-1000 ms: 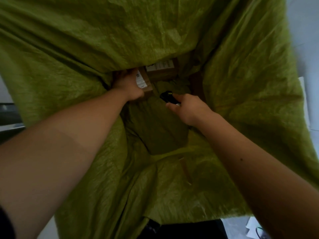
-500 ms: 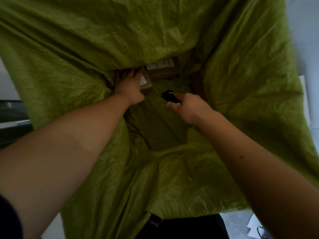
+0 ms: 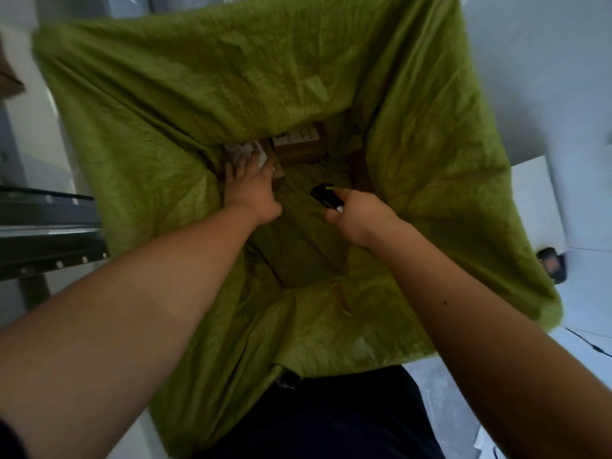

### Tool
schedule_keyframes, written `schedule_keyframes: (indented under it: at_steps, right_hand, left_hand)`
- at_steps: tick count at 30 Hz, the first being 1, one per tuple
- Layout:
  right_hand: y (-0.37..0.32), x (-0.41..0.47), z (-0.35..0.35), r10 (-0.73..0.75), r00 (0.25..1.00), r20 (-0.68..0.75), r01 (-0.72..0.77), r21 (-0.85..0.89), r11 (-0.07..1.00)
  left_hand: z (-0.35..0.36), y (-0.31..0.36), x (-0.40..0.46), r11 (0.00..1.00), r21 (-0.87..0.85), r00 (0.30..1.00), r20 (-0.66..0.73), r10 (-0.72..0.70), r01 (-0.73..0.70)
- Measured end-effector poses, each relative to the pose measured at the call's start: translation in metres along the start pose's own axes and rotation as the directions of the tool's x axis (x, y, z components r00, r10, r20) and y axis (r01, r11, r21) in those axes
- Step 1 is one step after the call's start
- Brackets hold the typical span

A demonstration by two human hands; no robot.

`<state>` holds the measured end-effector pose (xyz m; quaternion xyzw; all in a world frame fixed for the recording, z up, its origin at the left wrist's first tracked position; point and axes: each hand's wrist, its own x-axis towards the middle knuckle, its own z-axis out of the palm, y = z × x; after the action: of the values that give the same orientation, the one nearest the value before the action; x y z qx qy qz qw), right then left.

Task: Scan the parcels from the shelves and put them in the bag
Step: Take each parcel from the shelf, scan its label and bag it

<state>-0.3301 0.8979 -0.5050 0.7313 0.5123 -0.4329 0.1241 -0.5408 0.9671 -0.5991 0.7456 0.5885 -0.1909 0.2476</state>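
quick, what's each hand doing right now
Left hand: open, fingers straight, touching a labelled parcel in the green bag.
Right hand: holding the black scanner.

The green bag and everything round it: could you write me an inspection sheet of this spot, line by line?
Surface: pale floor around the bag; no table seen.
Job's things: green bag held wide open; two brown parcels with white labels at its bottom, one lying free, the other under the left hand; black scanner.
Clutter: white sheet and small dark device on the floor, right of the bag.
Hands: left hand reaches down with fingers straight on the parcel; right hand grips the scanner.
Cables: thin dark cable on the floor, lower right.
Surroundings: dark metal shelf rail on the left; brown box corner above it.
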Motion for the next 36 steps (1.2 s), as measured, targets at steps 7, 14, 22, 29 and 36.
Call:
schedule_keyframes:
  at_steps: [7, 14, 22, 29, 36]
  right_hand:
    - [0.007, -0.034, -0.005, -0.056, 0.996, -0.071, 0.053, -0.050, 0.997]
    - [0.017, -0.055, -0.015, -0.214, 0.976, -0.047, 0.210, -0.072, 0.975]
    - [0.000, -0.105, -0.037, -0.535, 0.845, -0.001, 0.527, -0.176, 0.832]
    - [-0.060, -0.174, -0.011, -0.823, 0.552, 0.134, 0.823, -0.250, 0.511]
    - [-0.097, -0.281, 0.070, -0.906, 0.202, 0.373, 0.966, -0.226, 0.123]
  left_hand:
    - [-0.009, 0.018, -0.062, 0.997, -0.052, 0.994, -0.092, -0.065, 0.061]
    - [-0.017, 0.046, -0.137, 0.969, -0.111, 0.941, -0.235, -0.243, 0.222]
    - [-0.027, 0.091, -0.252, 0.863, -0.303, 0.811, -0.320, -0.491, 0.403]
    - [-0.017, 0.098, -0.395, 0.643, -0.501, 0.481, -0.427, -0.766, 0.579]
    - [0.037, 0.131, -0.535, 0.274, -0.689, 0.103, -0.279, -0.955, 0.671]
